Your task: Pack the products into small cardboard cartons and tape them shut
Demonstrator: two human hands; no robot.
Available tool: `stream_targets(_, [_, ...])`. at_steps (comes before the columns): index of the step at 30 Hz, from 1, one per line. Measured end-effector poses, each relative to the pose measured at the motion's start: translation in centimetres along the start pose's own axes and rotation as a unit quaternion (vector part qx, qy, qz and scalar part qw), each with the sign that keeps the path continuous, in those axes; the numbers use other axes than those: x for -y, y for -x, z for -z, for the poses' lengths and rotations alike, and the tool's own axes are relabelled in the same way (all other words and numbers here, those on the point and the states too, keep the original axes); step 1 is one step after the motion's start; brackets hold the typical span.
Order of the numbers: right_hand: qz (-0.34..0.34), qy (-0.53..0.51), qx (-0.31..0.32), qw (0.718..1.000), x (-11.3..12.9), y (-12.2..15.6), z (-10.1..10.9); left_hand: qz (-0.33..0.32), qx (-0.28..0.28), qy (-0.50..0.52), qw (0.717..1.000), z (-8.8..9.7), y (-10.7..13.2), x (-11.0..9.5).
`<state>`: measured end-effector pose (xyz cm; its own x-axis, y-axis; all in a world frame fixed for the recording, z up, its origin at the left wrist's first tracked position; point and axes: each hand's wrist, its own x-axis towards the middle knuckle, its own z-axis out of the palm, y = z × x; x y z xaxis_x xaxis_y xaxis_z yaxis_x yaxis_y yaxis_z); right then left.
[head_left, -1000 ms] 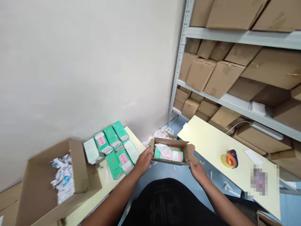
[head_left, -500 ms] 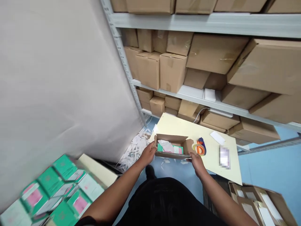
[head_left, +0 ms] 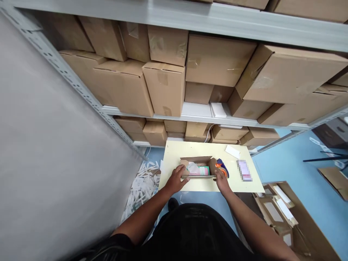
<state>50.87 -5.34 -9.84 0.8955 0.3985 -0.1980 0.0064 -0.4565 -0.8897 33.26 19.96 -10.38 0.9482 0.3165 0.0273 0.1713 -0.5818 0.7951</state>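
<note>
An open cardboard box (head_left: 199, 177) is over the pale yellow table (head_left: 174, 152), close to its front edge. Inside lie a green and pink packet (head_left: 204, 170) and a crumpled white paper (head_left: 193, 168). My left hand (head_left: 176, 179) holds the box's left end, fingers over the end flap and thumb along the front side. At the right end, my right hand (head_left: 222, 181) grips the front corner; its fingertips are partly hidden. Just behind that hand sits an orange and blue tape dispenser (head_left: 222, 167), partly covered by the box and hand.
A white strip (head_left: 232, 151) and a blurred-out phone-shaped item (head_left: 244, 170) lie on the table's right. Behind stands a metal shelf (head_left: 163, 117) packed with cardboard boxes. Paper shreds (head_left: 143, 181) cover the floor at left. A large carton (head_left: 296, 221) with smaller boxes stands at right.
The view has turned right, so the green boxes at lower left are out of sight. The cardboard box has moved back over the table, and my left hand has shifted its hold on the left end.
</note>
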Motion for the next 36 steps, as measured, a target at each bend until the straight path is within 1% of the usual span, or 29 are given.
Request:
stream_targets(2, [0.005, -0.016, -0.007, 1.0, 0.4, 0.9, -0.2, -0.01, 0.036, -0.008, 0.999, 0.1, -0.7, 1.3])
stream_targets(3, [0.02, -0.011, 0.004, 1.0, 0.6, 1.3, -0.1, -0.013, 0.049, -0.009, 0.999, 0.2, -1.0, 1.7])
stream_targets(5, [0.07, 0.036, 0.044, 0.996, 0.8, 2.0, 0.3, -0.023, 0.067, -0.011, 0.997, 0.4, -1.6, 2.1])
stream_targets(7, [0.102, 0.093, 0.075, 0.988, 0.8, 2.0, 0.6, -0.029, 0.078, -0.012, 0.996, 0.7, -2.1, 2.0])
stream_targets(10, [0.138, 0.139, 0.082, 0.977, 0.7, 0.4, 0.7, -0.03, 0.078, -0.01, 0.996, 1.4, -2.5, 1.3])
stream_targets(12, [0.159, 0.152, 0.085, 0.972, 0.7, -1.0, 0.6, -0.016, 0.063, 0.001, 0.998, 2.0, -3.0, 0.6])
stream_targets(13, [0.165, 0.155, 0.09, 0.97, 0.7, -1.7, 0.6, 0.002, 0.05, 0.014, 0.999, 2.3, -3.3, 0.2])
stream_targets(17, [0.177, 0.157, 0.127, 0.963, 0.8, -3.4, 0.9, 0.112, 0.004, 0.075, 0.991, 3.0, -5.2, -1.7])
stream_targets(20, [0.183, 0.172, 0.145, 0.957, 0.5, -3.9, 1.2, 0.15, 0.005, 0.056, 0.987, 2.7, -6.5, -2.9])
stream_targets(23, [0.19, 0.185, 0.137, 0.954, -0.4, -4.2, 0.9, 0.15, -0.017, 0.018, 0.988, 2.2, -6.8, -3.3])
stream_targets(27, [0.199, 0.18, 0.068, 0.961, -1.5, -4.2, -0.2, 0.1, -0.085, -0.016, 0.991, 1.2, -5.8, -3.0])
stream_targets(28, [0.202, 0.176, 0.06, 0.962, -1.7, -4.2, -0.1, 0.093, -0.097, -0.025, 0.991, 0.9, -5.5, -2.8])
stream_targets(30, [0.209, 0.165, 0.077, 0.961, -2.2, -4.0, 0.6, 0.088, -0.112, -0.052, 0.988, 0.3, -5.2, -2.5])
stream_targets(32, [0.206, 0.161, 0.097, 0.96, -2.9, -3.9, 2.4, 0.081, -0.118, -0.091, 0.986, -0.4, -5.3, -2.4])
stream_targets(33, [0.196, 0.17, 0.094, 0.961, -3.4, -4.0, 3.5, 0.077, -0.119, -0.114, 0.983, -0.7, -5.5, -2.4])
stream_targets(35, [0.149, 0.222, 0.057, 0.962, -4.6, -4.7, 5.6, 0.067, -0.119, -0.168, 0.976, -1.2, -6.0, -2.3])
stream_targets(36, [0.109, 0.265, 0.032, 0.957, -5.3, -5.3, 6.5, 0.064, -0.115, -0.197, 0.972, -1.3, -6.3, -2.3])
